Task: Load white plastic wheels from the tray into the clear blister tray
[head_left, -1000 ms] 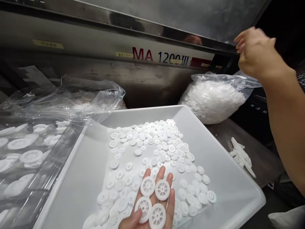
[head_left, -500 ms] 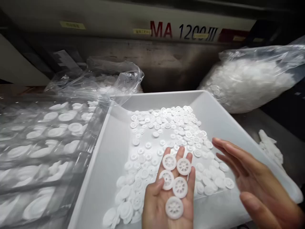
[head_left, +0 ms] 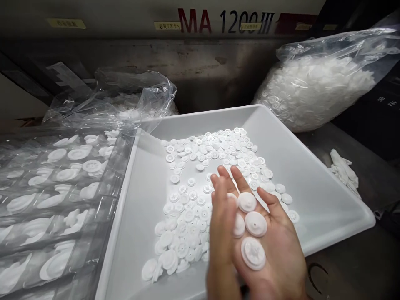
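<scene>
My right hand (head_left: pixel 268 250) lies palm up over the white tray, bearing several white plastic wheels (head_left: pixel 253 253). Their smooth faces with small centre holes show upward. My left hand (head_left: pixel 221 229) is blurred and stands on edge against the right hand's inner side, partly covering some wheels. I cannot tell whether it holds any. Below both hands, many loose wheels (head_left: pixel 184 216) lie spread across the floor of the shallow white tray (head_left: pixel 325 200).
A clear bag packed with white wheels (head_left: pixel 312 91) rests beyond the tray's right corner. Clear plastic sheeting over more wheels (head_left: pixel 62 187) lies to the left. White moulded scraps (head_left: pixel 343 171) sit on a dark surface. Behind stands a steel machine panel marked MA 1200 III (head_left: pixel 225 21).
The wheels have passed from my left palm to my right and now lie turned over, smooth face up. My right hand has come in under them, and the view has shifted slightly.
</scene>
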A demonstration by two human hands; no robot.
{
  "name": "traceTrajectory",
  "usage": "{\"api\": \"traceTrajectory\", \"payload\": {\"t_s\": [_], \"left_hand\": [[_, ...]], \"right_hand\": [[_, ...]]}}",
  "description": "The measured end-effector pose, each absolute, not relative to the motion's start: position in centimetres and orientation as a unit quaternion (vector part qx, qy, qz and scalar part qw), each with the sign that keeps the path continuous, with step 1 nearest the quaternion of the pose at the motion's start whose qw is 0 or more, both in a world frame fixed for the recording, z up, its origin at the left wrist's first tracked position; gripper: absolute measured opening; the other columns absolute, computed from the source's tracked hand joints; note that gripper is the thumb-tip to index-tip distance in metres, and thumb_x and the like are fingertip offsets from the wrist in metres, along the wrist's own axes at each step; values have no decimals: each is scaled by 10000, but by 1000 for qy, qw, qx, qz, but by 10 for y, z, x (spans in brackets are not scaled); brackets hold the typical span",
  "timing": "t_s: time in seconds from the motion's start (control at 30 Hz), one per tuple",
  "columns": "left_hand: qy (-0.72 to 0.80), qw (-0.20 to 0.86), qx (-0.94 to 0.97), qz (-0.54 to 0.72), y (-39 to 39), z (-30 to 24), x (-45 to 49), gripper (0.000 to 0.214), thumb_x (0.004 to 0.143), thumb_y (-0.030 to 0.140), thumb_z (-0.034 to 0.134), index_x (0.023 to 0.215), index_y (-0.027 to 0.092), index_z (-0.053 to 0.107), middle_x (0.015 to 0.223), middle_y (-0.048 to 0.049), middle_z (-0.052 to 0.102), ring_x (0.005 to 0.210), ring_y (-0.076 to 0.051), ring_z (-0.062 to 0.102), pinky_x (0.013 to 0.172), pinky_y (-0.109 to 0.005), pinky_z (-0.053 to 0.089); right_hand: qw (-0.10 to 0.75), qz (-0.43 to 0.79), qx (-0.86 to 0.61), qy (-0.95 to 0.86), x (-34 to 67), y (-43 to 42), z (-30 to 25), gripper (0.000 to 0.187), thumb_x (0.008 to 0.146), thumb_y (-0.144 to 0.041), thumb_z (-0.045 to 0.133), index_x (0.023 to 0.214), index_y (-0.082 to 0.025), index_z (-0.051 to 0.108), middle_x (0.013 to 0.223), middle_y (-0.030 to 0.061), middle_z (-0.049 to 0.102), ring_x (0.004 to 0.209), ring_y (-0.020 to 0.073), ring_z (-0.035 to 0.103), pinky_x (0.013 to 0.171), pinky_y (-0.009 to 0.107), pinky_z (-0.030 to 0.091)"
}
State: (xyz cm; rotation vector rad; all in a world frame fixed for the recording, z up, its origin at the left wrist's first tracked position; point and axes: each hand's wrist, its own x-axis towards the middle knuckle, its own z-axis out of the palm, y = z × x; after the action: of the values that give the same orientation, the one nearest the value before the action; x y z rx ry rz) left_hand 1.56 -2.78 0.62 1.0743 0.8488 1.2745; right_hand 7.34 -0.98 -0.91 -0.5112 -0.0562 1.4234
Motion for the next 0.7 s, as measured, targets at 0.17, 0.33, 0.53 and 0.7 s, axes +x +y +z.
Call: {"api": "traceTrajectory", "payload": {"t_s": [0.17,0.33,0.53,0.7], "left_hand": [[356,644,221,641,-19,4,4,357,914,174,618,1160,390,762,1391,51,699,1434,-204,498,1220,-335,346],[395,651,143,632,-17,7,12,458,903,95,485,1098,387,780,1333,73,733,1329,-128,599,1132,-225,427],[415,663,84,617,-17,10,17,420,876,103,501,1027,357,799,1296,52,753,1334,-169,603,1188,-318,401],[376,737,37,561,-17,3,14,328,795,203,638,1047,335,802,1365,25,715,1386,-252,558,1212,-378,384]], "right_hand": [[736,666,-112,-48,78,-9,-14,461,989,-506,404,1217,-286,739,1406,-20,656,1396,165,520,1204,349,378],[747,655,-98,-58,80,-16,-13,444,995,-507,402,1200,-283,727,1430,-12,635,1402,177,509,1224,408,319],[765,632,-109,-63,80,-17,-11,343,989,-483,444,883,-281,700,1405,-6,656,1372,175,550,1183,388,405],[794,570,-201,-63,82,-18,-6,310,960,-463,450,760,-283,603,1318,16,710,1349,232,589,1120,489,506]]}}
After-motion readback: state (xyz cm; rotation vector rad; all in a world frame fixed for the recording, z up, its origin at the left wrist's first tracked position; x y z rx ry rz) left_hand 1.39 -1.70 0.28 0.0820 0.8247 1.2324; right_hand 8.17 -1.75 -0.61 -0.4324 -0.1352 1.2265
